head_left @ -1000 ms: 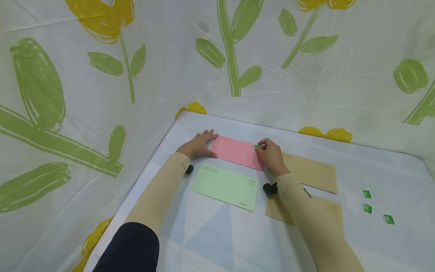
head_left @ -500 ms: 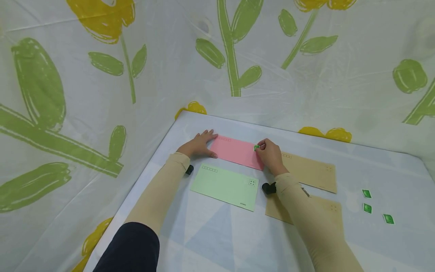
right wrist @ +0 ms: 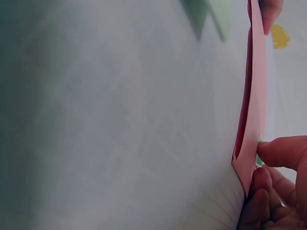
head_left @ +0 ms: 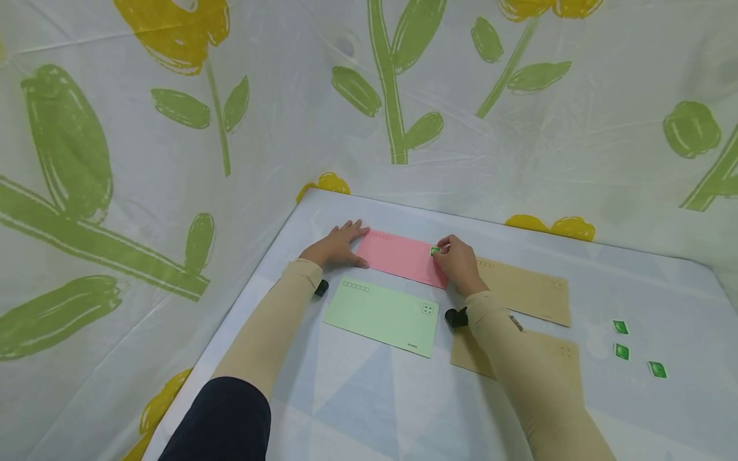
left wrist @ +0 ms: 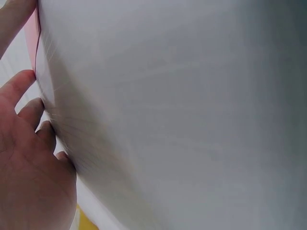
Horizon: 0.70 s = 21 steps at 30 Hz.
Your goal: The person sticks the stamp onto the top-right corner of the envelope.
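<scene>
A pink envelope (head_left: pixel 398 257) lies flat toward the back of the table. My left hand (head_left: pixel 337 246) rests at its left end, fingers spread, the thumb and a fingertip on the edge. At the envelope's right end, my right hand (head_left: pixel 461 266) pinches a small green stamp (head_left: pixel 435 251) between thumb and forefinger. Seen from the right wrist, the stamp (right wrist: pixel 259 160) is down against the pink paper (right wrist: pixel 256 105) under a digit, with the other fingers curled by the envelope's corner. In the left wrist view, the left hand (left wrist: pixel 33 167) reaches along the tabletop to the pink edge.
A light green envelope (head_left: pixel 380 317) lies in front of the pink one. Two brown envelopes are to the right, one farther back (head_left: pixel 530 293) and one nearer (head_left: pixel 553 355), partly under the right forearm. Three loose stamps (head_left: pixel 621 351) lie farther right. Flower-patterned curtains (head_left: pixel 461 160) stand behind.
</scene>
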{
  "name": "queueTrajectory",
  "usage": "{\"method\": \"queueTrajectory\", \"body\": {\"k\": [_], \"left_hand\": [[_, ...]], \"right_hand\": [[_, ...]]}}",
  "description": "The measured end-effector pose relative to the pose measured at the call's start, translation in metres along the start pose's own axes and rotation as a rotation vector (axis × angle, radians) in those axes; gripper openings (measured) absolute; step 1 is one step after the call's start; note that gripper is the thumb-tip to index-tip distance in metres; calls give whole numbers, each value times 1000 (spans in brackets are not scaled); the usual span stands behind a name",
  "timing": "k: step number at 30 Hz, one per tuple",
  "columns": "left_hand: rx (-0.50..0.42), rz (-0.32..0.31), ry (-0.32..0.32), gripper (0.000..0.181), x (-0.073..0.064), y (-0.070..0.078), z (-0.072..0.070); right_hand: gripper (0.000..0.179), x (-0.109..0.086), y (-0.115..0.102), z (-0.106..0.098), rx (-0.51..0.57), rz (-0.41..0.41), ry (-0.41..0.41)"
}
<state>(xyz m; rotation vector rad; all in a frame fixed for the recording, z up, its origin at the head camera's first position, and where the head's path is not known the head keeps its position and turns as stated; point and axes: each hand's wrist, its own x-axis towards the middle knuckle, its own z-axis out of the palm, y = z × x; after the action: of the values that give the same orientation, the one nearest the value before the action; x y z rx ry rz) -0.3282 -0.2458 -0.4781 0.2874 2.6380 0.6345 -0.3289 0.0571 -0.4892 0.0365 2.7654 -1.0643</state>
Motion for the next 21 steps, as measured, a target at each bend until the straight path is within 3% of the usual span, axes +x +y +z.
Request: {"method": "queueTrajectory", "body": {"k": [21], "left_hand": [[8,13,-2,103,1,-2,1]], "right_hand": [[34,-2,1,0,43,0,0]]}}
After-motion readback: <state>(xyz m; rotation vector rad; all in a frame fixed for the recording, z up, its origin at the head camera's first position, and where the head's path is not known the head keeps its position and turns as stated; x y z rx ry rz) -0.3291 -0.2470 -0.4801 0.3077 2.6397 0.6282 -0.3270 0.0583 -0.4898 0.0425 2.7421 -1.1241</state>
